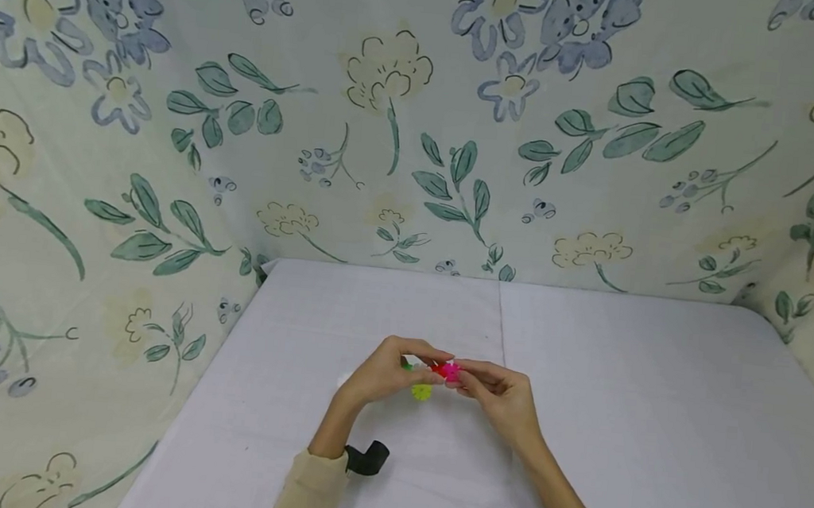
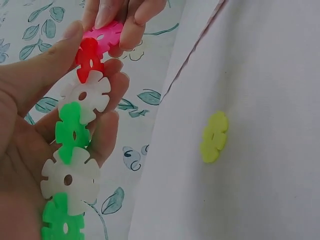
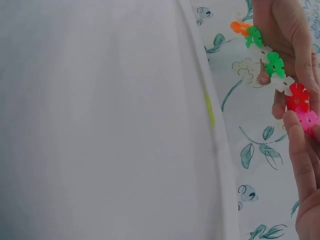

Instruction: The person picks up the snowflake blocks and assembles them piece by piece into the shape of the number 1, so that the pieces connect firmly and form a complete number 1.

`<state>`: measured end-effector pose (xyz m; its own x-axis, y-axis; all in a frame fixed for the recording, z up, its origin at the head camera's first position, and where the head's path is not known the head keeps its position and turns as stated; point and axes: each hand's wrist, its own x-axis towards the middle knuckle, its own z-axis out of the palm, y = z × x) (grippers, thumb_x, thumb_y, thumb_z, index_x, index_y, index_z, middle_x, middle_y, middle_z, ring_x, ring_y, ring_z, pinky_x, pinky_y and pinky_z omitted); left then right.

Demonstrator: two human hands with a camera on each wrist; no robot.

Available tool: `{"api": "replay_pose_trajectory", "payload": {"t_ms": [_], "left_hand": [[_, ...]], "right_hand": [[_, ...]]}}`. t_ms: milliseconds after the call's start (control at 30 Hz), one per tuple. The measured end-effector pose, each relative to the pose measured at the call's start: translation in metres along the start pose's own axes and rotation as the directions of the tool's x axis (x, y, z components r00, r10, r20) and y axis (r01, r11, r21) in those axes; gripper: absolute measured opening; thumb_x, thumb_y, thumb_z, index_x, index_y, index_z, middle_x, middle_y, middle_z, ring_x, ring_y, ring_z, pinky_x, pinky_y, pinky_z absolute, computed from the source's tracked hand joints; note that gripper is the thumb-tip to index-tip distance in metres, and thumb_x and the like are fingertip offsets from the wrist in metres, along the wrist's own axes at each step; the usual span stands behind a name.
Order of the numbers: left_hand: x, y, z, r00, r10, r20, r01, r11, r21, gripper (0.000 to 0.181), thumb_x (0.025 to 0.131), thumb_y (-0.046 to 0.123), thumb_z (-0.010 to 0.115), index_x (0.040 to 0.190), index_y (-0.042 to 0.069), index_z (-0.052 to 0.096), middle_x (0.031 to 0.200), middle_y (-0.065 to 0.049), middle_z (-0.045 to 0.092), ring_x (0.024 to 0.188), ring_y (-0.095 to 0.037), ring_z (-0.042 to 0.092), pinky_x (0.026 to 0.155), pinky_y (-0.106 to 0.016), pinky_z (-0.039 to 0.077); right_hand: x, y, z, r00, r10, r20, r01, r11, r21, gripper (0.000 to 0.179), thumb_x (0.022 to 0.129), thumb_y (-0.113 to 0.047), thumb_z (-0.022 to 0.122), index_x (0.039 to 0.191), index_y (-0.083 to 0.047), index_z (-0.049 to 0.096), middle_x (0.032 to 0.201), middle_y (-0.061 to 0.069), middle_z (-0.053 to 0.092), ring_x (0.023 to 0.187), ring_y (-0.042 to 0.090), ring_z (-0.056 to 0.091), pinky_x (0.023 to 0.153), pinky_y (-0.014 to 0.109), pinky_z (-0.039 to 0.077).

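Observation:
A chain of interlocking plastic flower discs runs along my left hand (image 1: 383, 373), whose thumb and fingers hold it near the red disc (image 2: 90, 61). Below that disc come white (image 2: 91, 96) and green (image 2: 73, 132) ones in turn, with an orange disc (image 3: 241, 27) at the far end in the right wrist view. My right hand (image 1: 506, 399) pinches a pink disc (image 2: 109, 36) against the red one; whether their slots are fully joined cannot be told. A loose yellow disc (image 2: 215, 136) lies on the table, just below the hands in the head view.
A white cloth covers the table (image 1: 652, 417), with a seam (image 1: 502, 325) running across it. Floral curtains (image 1: 388, 125) hang behind and at both sides. Each wrist carries a black camera mount (image 1: 367, 458). Something pale and small (image 1: 343, 379) shows beside the left wrist.

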<state>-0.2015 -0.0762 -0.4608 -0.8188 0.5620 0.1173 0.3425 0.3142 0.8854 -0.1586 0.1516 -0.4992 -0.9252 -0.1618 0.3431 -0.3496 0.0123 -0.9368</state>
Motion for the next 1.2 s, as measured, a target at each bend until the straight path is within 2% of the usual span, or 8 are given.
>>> {"api": "replay_pose_trajectory", "payload": {"t_ms": [267,433,567,733,833,1067,1200], "left_hand": [[-0.002,0.006,0.002,1.0,0.029,0.01,-0.029,0.999,0.018,0.036,0.09,0.017,0.082,0.125,0.015,0.076,0.113,0.001,0.079,0.1,-0.011,0.068,0.094,-0.042,0.056],[-0.003,0.008,0.003,1.0,0.025,-0.002,-0.024,0.996,0.084,0.039,0.088,0.014,0.083,0.126,0.014,0.076,0.113,0.001,0.079,0.099,-0.009,0.068,0.089,-0.03,0.056],[-0.002,0.01,0.006,0.998,0.052,-0.019,-0.049,0.989,0.142,0.039,0.086,0.012,0.084,0.124,0.011,0.076,0.107,-0.001,0.08,0.092,-0.01,0.069,0.081,-0.023,0.056],[0.001,0.01,0.01,0.996,0.074,-0.049,-0.065,0.984,0.163,0.038,0.084,0.012,0.086,0.121,0.01,0.078,0.101,-0.002,0.08,0.087,-0.01,0.069,0.075,-0.021,0.055],[0.001,0.011,0.011,0.995,0.075,-0.068,-0.063,0.985,0.158,0.037,0.082,0.011,0.087,0.119,0.011,0.079,0.1,-0.002,0.081,0.087,-0.009,0.07,0.075,-0.021,0.054],[0.0,0.009,0.009,0.996,0.062,-0.064,-0.051,0.986,0.16,0.036,0.082,0.011,0.087,0.117,0.009,0.08,0.102,-0.003,0.081,0.087,-0.009,0.07,0.079,-0.022,0.057],[-0.001,0.006,0.004,0.998,-0.008,-0.067,0.021,0.983,0.183,0.034,0.085,0.011,0.085,0.118,0.008,0.079,0.106,-0.003,0.081,0.09,-0.01,0.069,0.078,-0.021,0.056]], "right_hand": [[-0.001,-0.002,-0.001,0.996,0.09,-0.006,-0.09,0.996,0.016,0.028,0.096,0.002,0.07,0.122,0.01,0.066,0.108,0.034,0.073,0.087,0.011,0.079,0.076,0.032,0.063],[0.0,-0.002,0.0,0.988,0.152,0.004,-0.152,0.986,0.064,0.033,0.099,-0.002,0.067,0.129,0.01,0.059,0.109,0.036,0.072,0.086,0.013,0.079,0.078,0.033,0.063],[0.0,-0.004,0.001,0.978,0.21,0.003,-0.209,0.972,0.108,0.035,0.099,-0.004,0.067,0.129,0.011,0.058,0.106,0.026,0.077,0.086,0.013,0.079,0.078,0.033,0.063],[0.0,-0.007,0.001,0.957,0.289,-0.002,-0.286,0.946,0.155,0.037,0.1,-0.005,0.067,0.131,0.011,0.056,0.098,0.004,0.082,0.085,0.013,0.079,0.079,0.031,0.063],[0.001,-0.008,0.003,0.942,0.335,-0.01,-0.329,0.929,0.17,0.037,0.1,-0.005,0.067,0.131,0.012,0.055,0.094,-0.002,0.082,0.084,0.012,0.079,0.079,0.03,0.063],[0.002,-0.006,0.006,0.913,0.407,0.003,-0.4,0.897,0.188,0.039,0.101,-0.008,0.066,0.132,0.013,0.054,0.095,-0.001,0.081,0.085,0.011,0.078,0.08,0.029,0.063],[0.002,-0.003,0.007,0.888,0.459,0.033,-0.458,0.873,0.169,0.041,0.102,-0.014,0.065,0.135,0.009,0.055,0.099,0.003,0.082,0.089,0.014,0.079,0.082,0.029,0.063]]}}
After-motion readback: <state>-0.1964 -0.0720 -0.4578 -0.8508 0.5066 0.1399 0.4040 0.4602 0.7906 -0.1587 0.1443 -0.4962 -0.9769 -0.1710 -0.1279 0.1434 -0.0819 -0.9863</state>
